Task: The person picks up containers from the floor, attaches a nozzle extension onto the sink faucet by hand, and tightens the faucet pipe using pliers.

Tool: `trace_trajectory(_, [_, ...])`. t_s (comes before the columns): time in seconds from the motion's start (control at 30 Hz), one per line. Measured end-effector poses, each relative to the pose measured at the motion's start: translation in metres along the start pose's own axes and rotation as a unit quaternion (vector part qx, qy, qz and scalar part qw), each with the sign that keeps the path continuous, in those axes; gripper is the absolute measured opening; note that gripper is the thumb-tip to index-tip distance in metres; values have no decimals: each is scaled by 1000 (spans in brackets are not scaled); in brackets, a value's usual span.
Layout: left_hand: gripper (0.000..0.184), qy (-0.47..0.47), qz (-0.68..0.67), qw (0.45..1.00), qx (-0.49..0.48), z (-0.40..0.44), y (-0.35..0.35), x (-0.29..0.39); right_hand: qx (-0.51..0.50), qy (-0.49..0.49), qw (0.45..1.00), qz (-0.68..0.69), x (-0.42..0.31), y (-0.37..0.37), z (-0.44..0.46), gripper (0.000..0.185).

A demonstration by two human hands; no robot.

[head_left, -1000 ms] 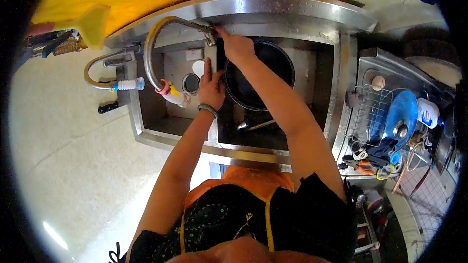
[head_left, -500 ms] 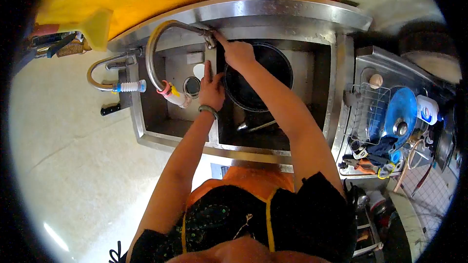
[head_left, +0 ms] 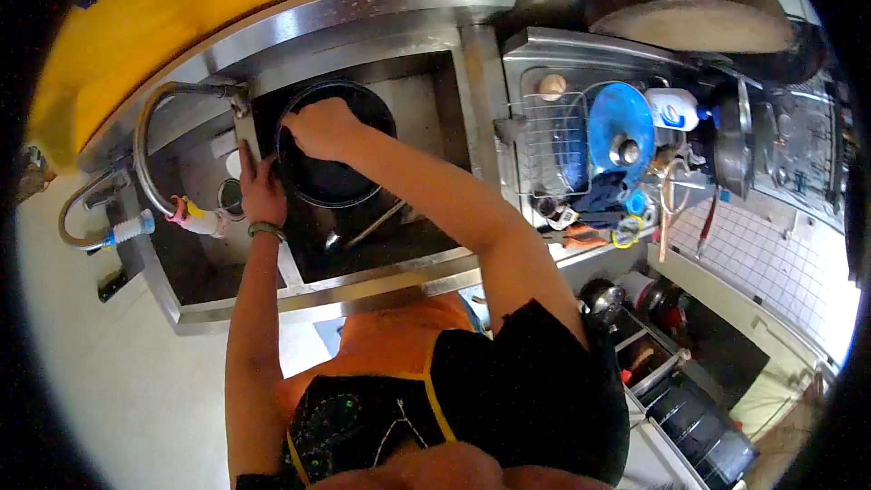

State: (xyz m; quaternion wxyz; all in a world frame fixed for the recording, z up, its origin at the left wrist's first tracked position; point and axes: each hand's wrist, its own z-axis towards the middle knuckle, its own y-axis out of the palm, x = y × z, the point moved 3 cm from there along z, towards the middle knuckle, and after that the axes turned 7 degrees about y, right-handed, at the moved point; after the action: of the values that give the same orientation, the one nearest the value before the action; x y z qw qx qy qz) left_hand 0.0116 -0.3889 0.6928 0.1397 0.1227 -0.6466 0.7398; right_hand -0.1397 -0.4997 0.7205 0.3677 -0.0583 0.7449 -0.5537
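A round black pan (head_left: 358, 183) sits in the right sink basin. My right hand (head_left: 325, 132) is closed with curled fingers at its left rim; whatever lies inside those fingers is hidden. My left hand (head_left: 263, 198), a bracelet on the wrist, rests on the divider (head_left: 288, 263) between the basins. Its index finger is stretched out, the thumb apart, and nothing shows in its grasp. Below the pan lies a long-handled metal utensil (head_left: 374, 222). Left of my left hand, a curved faucet (head_left: 143, 150) with a pink-and-white nozzle hangs over the left basin.
A second faucet (head_left: 68, 209) with a blue-and-white end stands at the far left, near a black-handled knife (head_left: 112, 285). To the right, the drainboard carries a wire rack (head_left: 549, 150), a blue lid (head_left: 610, 113), a white bottle (head_left: 670, 109) and orange-handled pliers (head_left: 585, 237).
My right hand has left the faucet's base and come down to the pan's left rim, its fingers now curled. The view has turned right; my left hand stays on the divider.
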Motion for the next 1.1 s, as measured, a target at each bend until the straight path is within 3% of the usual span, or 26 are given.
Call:
trace_trajectory(0.13, [42,13,9,1000,12,-3,9,-12,13,88,996,-28,25,-93,-72,26])
trace_trajectory(0.2, [41,14,12,1000,21,-1,9,-16,120,152,981,-7,57,-136,-130,25])
trace_trajectory(0.23, [41,14,11,1000,21,-4,11,-14,97,254,962,-17,73,-157,-159,23])
trace_trajectory(0.3, [40,11,-5,1000,2,-1,-1,-3,164,356,918,-67,117,-178,-231,19])
trace_trajectory(0.37, [39,6,13,1000,-7,-1,-2,1,221,444,868,-29,138,-194,-301,19])
trace_trajectory(0.5, [41,34,27,999,16,-3,8,-10,243,513,823,-27,157,-154,-413,20])
trace_trajectory(0.57, [41,23,24,999,10,-3,4,-5,217,513,830,-35,163,-117,-449,22])
trace_trajectory(0.6, [41,0,17,1000,-7,-3,3,-4,146,566,803,-115,156,-106,-453,22])
trace_trajectory(0.63, [41,-23,9,999,-25,-4,4,-4,200,568,795,-67,145,-98,-455,12])
trace_trajectory(0.7, [39,28,34,999,10,-4,10,-11,238,502,828,-79,146,-82,-468,8])
trace_trajectory(0.8, [38,53,43,997,19,-4,11,-11,233,507,820,-127,149,-74,-483,12])
trace_trajectory(0.93, [37,67,18,997,35,-4,12,-13,248,423,862,-128,138,-78,-478,17])
trace_trajectory(1.1, [37,45,11,999,18,-5,12,-12,186,425,874,-146,152,-62,-491,24])
